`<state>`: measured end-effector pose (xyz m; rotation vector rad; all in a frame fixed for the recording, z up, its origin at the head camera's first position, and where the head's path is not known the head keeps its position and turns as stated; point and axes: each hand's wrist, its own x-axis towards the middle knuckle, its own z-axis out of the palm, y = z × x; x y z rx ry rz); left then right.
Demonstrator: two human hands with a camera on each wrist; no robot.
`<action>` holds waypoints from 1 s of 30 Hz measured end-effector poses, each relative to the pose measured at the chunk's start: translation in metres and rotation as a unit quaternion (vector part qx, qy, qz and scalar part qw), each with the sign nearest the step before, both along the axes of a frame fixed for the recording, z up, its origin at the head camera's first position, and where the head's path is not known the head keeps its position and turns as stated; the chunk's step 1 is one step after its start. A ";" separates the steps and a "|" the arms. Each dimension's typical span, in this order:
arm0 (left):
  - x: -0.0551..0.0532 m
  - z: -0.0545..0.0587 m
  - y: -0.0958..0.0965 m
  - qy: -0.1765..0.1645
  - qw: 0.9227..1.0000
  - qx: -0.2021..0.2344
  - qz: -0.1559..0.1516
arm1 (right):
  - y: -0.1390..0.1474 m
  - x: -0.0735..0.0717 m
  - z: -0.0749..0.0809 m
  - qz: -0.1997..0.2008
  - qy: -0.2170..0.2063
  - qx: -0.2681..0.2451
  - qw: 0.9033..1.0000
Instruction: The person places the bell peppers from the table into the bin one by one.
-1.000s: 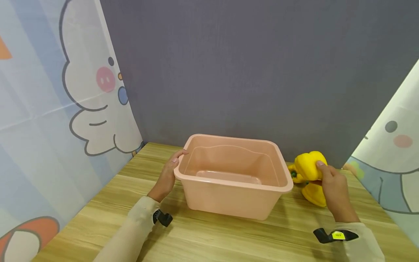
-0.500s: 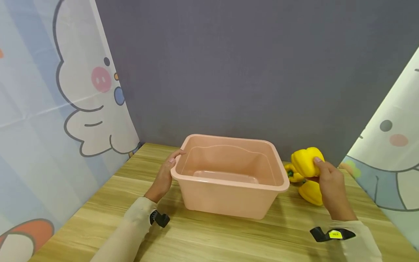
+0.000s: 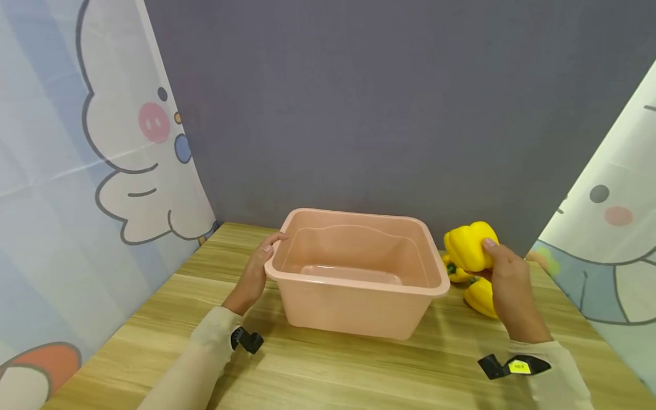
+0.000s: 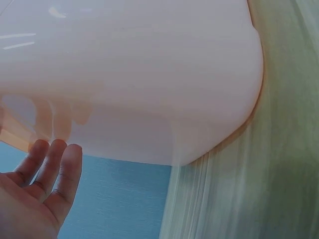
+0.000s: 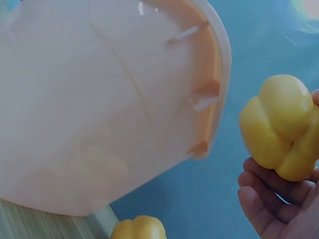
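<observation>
Yellow bell pepper (image 3: 463, 246), raised above the tabletop and apart from the tub, gripped by the right hand (image 3: 512, 285), thumb on its near side and fingers beneath. Clock directions follow the head view. From the raised pepper, a second pepper (image 3: 458, 276) lies on the tabletop at about 7 o'clock, green stem showing, and a third pepper (image 3: 479, 297) near 6 o'clock, partly behind the hand. The pink tub (image 3: 353, 310) stands upright at about 9 o'clock from the held pepper, its inner floor in sight. The left hand (image 3: 253, 276) rests at the tub's 9 o'clock side, fingers loosely extended against rim and outer wall. A black wrist mount (image 3: 538, 365) on the right sleeve (image 3: 561, 381) bears a yellow label (image 3: 520, 367) (dark characters, too small to read). Beneath all, a wood-grain tabletop (image 3: 318, 376); at 12 o'clock, a grey backdrop (image 3: 348, 114); toward 10 o'clock, a cartoon-printed cloth (image 3: 56, 228).
</observation>
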<state>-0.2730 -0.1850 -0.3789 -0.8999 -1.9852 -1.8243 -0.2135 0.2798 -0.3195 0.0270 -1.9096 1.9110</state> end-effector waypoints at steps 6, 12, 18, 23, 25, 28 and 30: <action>0.003 0.003 -0.003 -0.009 1.000 -0.017 0.013 | -0.009 0.002 0.001 0.015 0.019 -0.019 1.000; 0.004 0.010 -0.006 -0.032 0.999 -0.026 0.007 | -0.019 0.003 0.003 0.034 0.034 -0.039 0.998; 0.004 0.019 -0.009 -0.086 0.996 -0.028 0.008 | -0.028 0.001 0.002 0.025 0.047 -0.018 0.998; 0.005 0.018 -0.010 -0.086 0.996 -0.032 -0.005 | -0.030 0.002 0.001 0.010 0.041 -0.009 0.999; 0.006 0.017 -0.009 -0.077 0.996 -0.032 -0.015 | -0.030 0.003 0.002 -0.001 0.040 -0.003 0.999; 0.004 0.015 -0.007 -0.072 0.997 -0.032 -0.025 | -0.029 0.004 0.005 -0.009 0.039 -0.001 0.999; 0.003 0.014 -0.005 -0.074 0.996 -0.032 -0.024 | -0.029 0.005 0.006 -0.005 0.039 -0.003 0.999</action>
